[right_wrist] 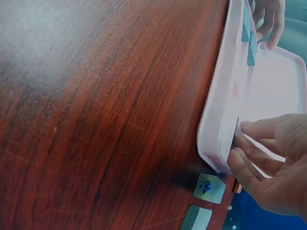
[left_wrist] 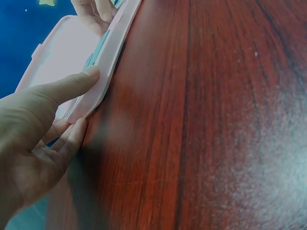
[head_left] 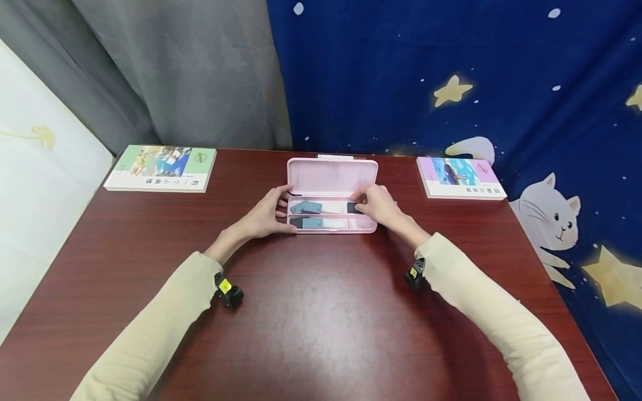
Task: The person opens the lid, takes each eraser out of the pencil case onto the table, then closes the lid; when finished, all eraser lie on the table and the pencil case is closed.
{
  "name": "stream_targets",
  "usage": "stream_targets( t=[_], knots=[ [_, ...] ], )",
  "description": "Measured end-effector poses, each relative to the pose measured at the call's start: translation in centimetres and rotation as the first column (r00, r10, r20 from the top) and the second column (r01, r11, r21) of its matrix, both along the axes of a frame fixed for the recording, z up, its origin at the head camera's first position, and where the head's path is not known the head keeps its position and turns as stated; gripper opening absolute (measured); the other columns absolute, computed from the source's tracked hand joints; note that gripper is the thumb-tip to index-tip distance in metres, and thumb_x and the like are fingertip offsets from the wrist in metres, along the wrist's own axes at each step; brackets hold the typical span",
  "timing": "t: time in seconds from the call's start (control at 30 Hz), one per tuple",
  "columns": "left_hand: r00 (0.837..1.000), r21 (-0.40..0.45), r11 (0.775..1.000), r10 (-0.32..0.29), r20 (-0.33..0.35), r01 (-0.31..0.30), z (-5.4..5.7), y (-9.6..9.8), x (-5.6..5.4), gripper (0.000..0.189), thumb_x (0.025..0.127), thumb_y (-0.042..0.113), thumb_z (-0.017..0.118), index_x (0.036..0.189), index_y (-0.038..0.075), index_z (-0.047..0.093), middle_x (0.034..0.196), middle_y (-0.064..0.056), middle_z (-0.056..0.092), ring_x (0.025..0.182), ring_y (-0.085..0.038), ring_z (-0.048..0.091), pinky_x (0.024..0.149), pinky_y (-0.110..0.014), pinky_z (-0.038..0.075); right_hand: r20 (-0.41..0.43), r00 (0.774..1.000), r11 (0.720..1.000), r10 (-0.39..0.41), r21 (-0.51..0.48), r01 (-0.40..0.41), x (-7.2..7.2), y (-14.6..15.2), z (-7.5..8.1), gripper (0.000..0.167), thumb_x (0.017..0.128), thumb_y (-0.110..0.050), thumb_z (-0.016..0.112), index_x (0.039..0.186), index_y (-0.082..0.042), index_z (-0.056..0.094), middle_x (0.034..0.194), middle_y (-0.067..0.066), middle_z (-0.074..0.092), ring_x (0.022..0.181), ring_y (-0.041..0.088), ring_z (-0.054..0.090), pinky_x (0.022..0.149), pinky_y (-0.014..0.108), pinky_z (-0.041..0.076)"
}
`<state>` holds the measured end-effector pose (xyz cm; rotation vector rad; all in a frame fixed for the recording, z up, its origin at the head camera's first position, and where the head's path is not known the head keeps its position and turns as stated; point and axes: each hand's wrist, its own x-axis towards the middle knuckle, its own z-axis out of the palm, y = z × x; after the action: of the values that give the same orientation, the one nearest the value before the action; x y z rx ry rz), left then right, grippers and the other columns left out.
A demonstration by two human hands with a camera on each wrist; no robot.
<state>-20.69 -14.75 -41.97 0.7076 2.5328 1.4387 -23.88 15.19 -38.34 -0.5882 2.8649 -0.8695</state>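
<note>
A pink pencil case (head_left: 332, 177) lies open, its lid tipped back. In its front compartment is a dark, blue and white eraser (head_left: 312, 223); a blue-grey piece (head_left: 306, 207) and a white part lie in the rear one. My left hand (head_left: 264, 214) grips the case's left end, thumb on the front rim and fingers round the side, as the left wrist view confirms. At the rear compartment's right end, my right hand (head_left: 379, 205) pinches a small dark piece (head_left: 354, 208), apparently an eraser. The fingertips partly hide it in the right wrist view.
A green-covered book (head_left: 160, 167) lies at the back left, and a purple-covered book (head_left: 460, 177) at the back right. Behind the lid is a white object (head_left: 335, 157). In the right wrist view, a small square with a blue picture (right_wrist: 209, 188) lies beside the case.
</note>
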Motion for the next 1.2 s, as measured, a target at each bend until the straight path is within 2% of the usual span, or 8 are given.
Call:
stream_targets(
  t=[0.1,0.3,0.43,0.57,0.7,0.87,1.07,1.2],
  knots=[
    [1.0,-0.017,1.0,0.0,0.01,0.0,0.26,0.05,-0.08,0.106,0.066,0.004,0.089,0.149,-0.001,0.022,0.13,-0.023,0.039,0.113,-0.033,0.046,0.091,-0.042,0.05,-0.012,1.0,0.999,0.016,0.029,-0.016,-0.09,-0.27,-0.14,0.019,0.081,0.005,0.07,0.099,0.002,0.073,0.087,0.013,0.071,0.083,0.023,0.065,0.076,0.037,0.052],
    [0.999,-0.048,0.999,-0.01,0.034,0.012,0.82,0.17,-0.18,0.106,0.068,0.003,0.087,0.149,-0.003,0.019,0.13,-0.023,0.036,0.114,-0.033,0.045,0.092,-0.042,0.05,-0.104,0.99,0.988,0.095,0.127,-0.082,-0.07,-0.75,-0.4,0.021,0.078,0.007,0.071,0.099,0.002,0.075,0.089,0.015,0.068,0.087,0.027,0.062,0.08,0.039,0.05],
    [0.999,-0.04,0.999,-0.003,0.04,0.005,0.91,0.18,-0.16,0.106,0.067,0.002,0.087,0.149,-0.002,0.019,0.13,-0.022,0.037,0.114,-0.032,0.045,0.092,-0.042,0.05,-0.135,0.984,0.985,0.113,0.145,-0.093,0.09,-0.88,-0.33,0.02,0.079,0.007,0.07,0.098,0.002,0.075,0.092,0.016,0.067,0.09,0.029,0.06,0.082,0.039,0.049],
    [0.999,-0.028,1.0,-0.011,0.033,0.012,0.79,0.29,-0.18,0.106,0.068,0.003,0.087,0.149,-0.002,0.019,0.13,-0.022,0.037,0.114,-0.033,0.045,0.092,-0.043,0.05,-0.122,0.99,0.986,0.074,0.157,-0.055,0.36,-0.75,-0.2,0.021,0.079,0.004,0.072,0.099,-0.002,0.075,0.095,0.014,0.066,0.097,0.031,0.057,0.086,0.041,0.048],
    [0.999,-0.022,1.0,-0.015,0.045,0.016,0.72,0.41,-0.06,0.107,0.068,0.003,0.087,0.149,-0.002,0.019,0.13,-0.022,0.036,0.115,-0.033,0.045,0.093,-0.043,0.049,-0.093,0.995,0.984,0.041,0.177,-0.024,0.61,-0.63,-0.23,0.021,0.08,0.001,0.072,0.098,-0.009,0.074,0.095,0.008,0.065,0.1,0.027,0.056,0.085,0.043,0.049],
    [0.999,-0.024,1.0,-0.013,0.044,0.014,0.72,0.43,0.05,0.106,0.068,0.001,0.087,0.149,-0.002,0.019,0.13,-0.022,0.036,0.115,-0.033,0.045,0.093,-0.042,0.049,-0.091,0.995,0.982,0.041,0.189,-0.024,0.75,-0.59,-0.2,0.02,0.082,-0.001,0.072,0.098,-0.013,0.073,0.095,0.004,0.065,0.097,0.021,0.057,0.079,0.046,0.051],
    [0.999,-0.006,1.0,-0.021,0.049,0.021,0.67,0.35,0.13,0.106,0.068,0.001,0.087,0.149,-0.002,0.018,0.13,-0.023,0.036,0.116,-0.034,0.045,0.094,-0.043,0.049,-0.09,0.995,0.98,0.042,0.198,-0.023,0.67,-0.4,-0.12,0.019,0.084,-0.004,0.072,0.099,-0.015,0.074,0.096,0.002,0.065,0.097,0.019,0.057,0.079,0.047,0.051],
    [0.999,0.003,1.0,-0.026,0.045,0.026,0.61,0.41,0.07,0.106,0.068,0.002,0.087,0.149,-0.002,0.018,0.13,-0.024,0.037,0.115,-0.035,0.045,0.094,-0.044,0.048,-0.092,0.993,0.982,0.071,0.181,-0.053,0.58,-0.11,0.0,0.02,0.084,-0.002,0.072,0.099,-0.015,0.074,0.094,0.002,0.065,0.093,0.018,0.058,0.077,0.046,0.052]
  ],
)
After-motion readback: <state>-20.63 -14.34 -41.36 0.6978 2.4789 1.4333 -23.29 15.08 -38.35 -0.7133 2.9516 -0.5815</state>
